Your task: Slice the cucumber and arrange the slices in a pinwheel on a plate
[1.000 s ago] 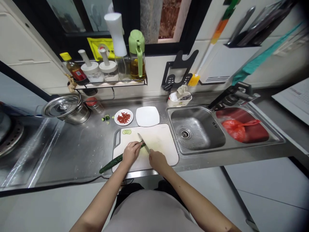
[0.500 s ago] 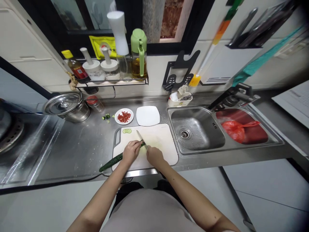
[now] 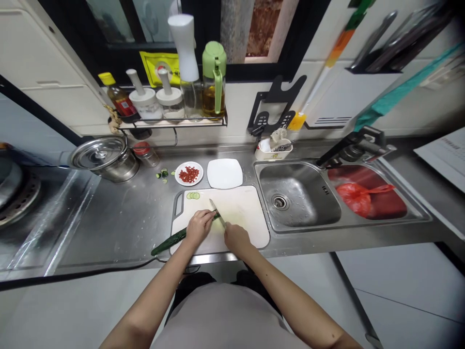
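Note:
A long dark green cucumber (image 3: 170, 242) lies slantwise over the lower left of the white cutting board (image 3: 250, 206), its far end sticking out past the board's edge. My left hand (image 3: 199, 226) is closed around it near its cut end. In my right hand (image 3: 237, 238) is a knife (image 3: 217, 211), gripped by its handle, which the fingers hide. The blade points up and left, right at the cucumber's cut end. Several thin cucumber slices (image 3: 193, 196) overlap at the board's upper left corner.
Behind the board stand a plate of chopped red pieces (image 3: 189, 173) and a white square plate (image 3: 224, 173). Cucumber scraps (image 3: 164, 173) lie beside a lidded pot (image 3: 105, 157). A sink (image 3: 298, 194) is at the right, with a red plastic bag (image 3: 358, 198) in its second basin.
The whole view has shifted slightly, moving the scene a little to the right. Both hands keep their holds; the knife stays at the cucumber's cut end with only a small movement.

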### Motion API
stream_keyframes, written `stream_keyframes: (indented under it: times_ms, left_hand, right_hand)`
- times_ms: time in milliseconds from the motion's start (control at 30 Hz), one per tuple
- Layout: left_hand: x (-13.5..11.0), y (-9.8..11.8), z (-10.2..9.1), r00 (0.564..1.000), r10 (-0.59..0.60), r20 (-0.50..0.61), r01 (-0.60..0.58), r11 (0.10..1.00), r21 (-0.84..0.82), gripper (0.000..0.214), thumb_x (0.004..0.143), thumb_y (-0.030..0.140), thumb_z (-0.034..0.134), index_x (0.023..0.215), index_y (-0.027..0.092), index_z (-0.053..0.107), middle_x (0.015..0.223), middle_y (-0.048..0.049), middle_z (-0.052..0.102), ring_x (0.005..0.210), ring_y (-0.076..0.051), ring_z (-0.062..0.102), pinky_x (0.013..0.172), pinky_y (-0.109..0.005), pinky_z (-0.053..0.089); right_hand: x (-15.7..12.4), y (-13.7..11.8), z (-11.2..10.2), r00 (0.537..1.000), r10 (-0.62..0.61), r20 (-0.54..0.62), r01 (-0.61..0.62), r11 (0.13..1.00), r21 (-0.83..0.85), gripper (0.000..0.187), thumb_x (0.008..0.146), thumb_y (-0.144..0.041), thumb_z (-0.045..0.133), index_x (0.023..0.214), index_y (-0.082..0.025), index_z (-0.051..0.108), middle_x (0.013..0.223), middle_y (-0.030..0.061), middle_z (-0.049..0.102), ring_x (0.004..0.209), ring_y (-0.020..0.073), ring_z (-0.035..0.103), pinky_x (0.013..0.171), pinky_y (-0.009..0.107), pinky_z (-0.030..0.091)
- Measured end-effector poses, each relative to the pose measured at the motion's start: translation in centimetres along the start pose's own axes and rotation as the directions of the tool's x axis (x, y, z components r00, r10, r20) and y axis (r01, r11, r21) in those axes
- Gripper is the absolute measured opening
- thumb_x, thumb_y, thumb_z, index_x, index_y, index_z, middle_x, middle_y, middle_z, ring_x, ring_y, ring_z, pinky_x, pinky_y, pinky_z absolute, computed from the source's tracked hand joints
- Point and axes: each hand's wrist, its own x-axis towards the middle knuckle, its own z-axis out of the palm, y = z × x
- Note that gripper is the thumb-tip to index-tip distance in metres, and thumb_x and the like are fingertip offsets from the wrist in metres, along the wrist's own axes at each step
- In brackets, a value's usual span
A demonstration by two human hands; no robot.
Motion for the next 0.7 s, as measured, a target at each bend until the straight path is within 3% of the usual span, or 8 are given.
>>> stream_keyframes:
  times_ms: [433, 700]
  left_hand:
    - [0.0, 0.0, 0.1, 1.0, 0.015, -0.019, -0.015, 1.0, 0.009, 0.025, 0.093, 0.026, 0.049, 0.109, 0.023, 0.068, 0.104, -0.0051, 0.068, 0.094, -0.017, 0.059, 0.084, -0.033, 0.051]
    - [0.1, 0.1, -0.2, 1.0, 0.01, -0.007, -0.01, 1.0, -0.002, 0.025, 0.093, 0.025, 0.05, 0.109, 0.024, 0.068, 0.103, -0.0053, 0.067, 0.095, -0.017, 0.058, 0.085, -0.033, 0.051]
  right_hand:
    - [2.3, -0.9, 0.2, 0.999, -0.019, -0.026, 0.019, 1.0, 0.008, 0.03, 0.092, -0.013, 0.033, 0.113, -0.013, 0.055, 0.1, 0.0135, 0.068, 0.096, 0.022, 0.065, 0.076, 0.029, 0.045]
    - [1.2, -0.4, 0.5, 1.0, 0.013, -0.001, -0.013, 1.0, -0.005, 0.028, 0.092, -0.013, 0.035, 0.11, -0.014, 0.056, 0.098, 0.0153, 0.068, 0.093, 0.0234, 0.066, 0.073, 0.03, 0.044]
